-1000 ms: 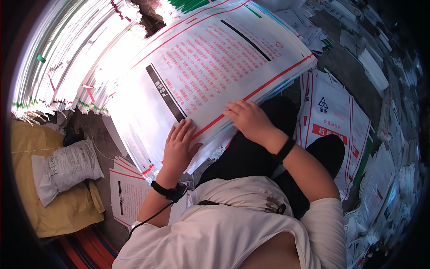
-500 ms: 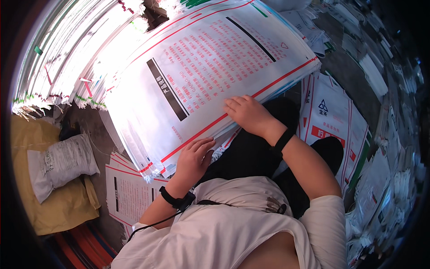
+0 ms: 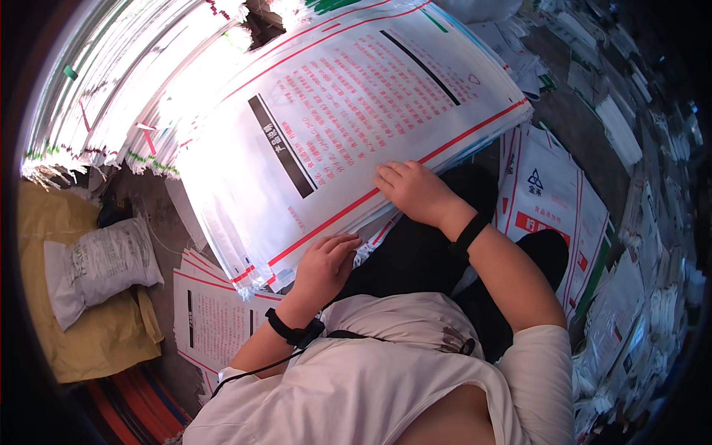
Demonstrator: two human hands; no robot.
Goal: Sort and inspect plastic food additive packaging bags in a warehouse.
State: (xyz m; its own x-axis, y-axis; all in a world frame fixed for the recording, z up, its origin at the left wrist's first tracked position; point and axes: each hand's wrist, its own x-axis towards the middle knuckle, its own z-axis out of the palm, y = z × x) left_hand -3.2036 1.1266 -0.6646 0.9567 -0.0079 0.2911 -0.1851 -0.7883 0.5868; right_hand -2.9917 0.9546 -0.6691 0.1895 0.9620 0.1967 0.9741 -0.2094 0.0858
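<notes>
Looking down, I saw a stack of white printed sacks (image 3: 348,126) with red borders lying across my lap. My right hand (image 3: 415,194) lay flat and open on the top sack near its red edge, grip closed on nothing. My left hand (image 3: 326,263) curled at the stack's near edge, fingers (image 3: 343,245) seemingly pinching the sack edges, though I couldn't tell for certain. 1 filled white bag (image 3: 100,267) sat on yellow cloth (image 3: 89,341) well apart, at left.

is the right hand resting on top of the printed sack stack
Yes, the right hand lies flat on the top sack near its red-lined edge.
</notes>
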